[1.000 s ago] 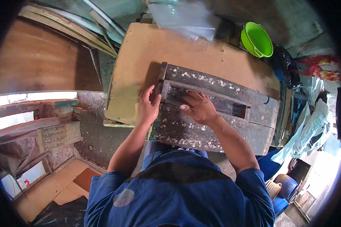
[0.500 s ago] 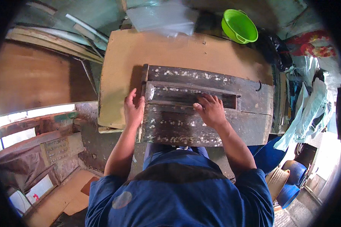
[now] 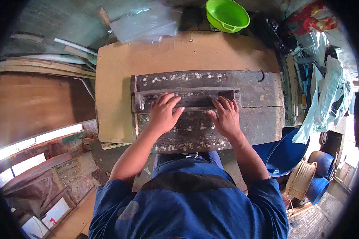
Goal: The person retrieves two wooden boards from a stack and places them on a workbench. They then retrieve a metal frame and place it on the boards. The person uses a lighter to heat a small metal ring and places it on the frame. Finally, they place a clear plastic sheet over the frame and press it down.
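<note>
A dark wooden board (image 3: 259,123), speckled with whitish spots, lies flat in front of me. Along its middle runs a long narrow wooden trough (image 3: 193,98) with raised edges. My left hand (image 3: 163,115) is laid over the trough's near edge, left of the middle, fingers spread. Toward the trough's right end, my right hand (image 3: 227,119) rests the same way with its thumb out to the left. Nothing shows in either hand; the fingertips reach into the trough's shadow. A small dark hook (image 3: 261,75) stands near the board's far right corner.
A larger tan panel (image 3: 115,91) lies under the board. Beyond it are a clear plastic sheet (image 3: 145,24) and a green basin (image 3: 231,18). White plastic (image 3: 309,105) hangs at the right, above a blue tub (image 3: 287,157) and a cream container (image 3: 300,179). Planks (image 3: 44,67) are stacked at left.
My left hand has moved right, from beside the board's left edge onto the trough. My right hand stays near the trough's right part. The whole view has shifted slightly.
</note>
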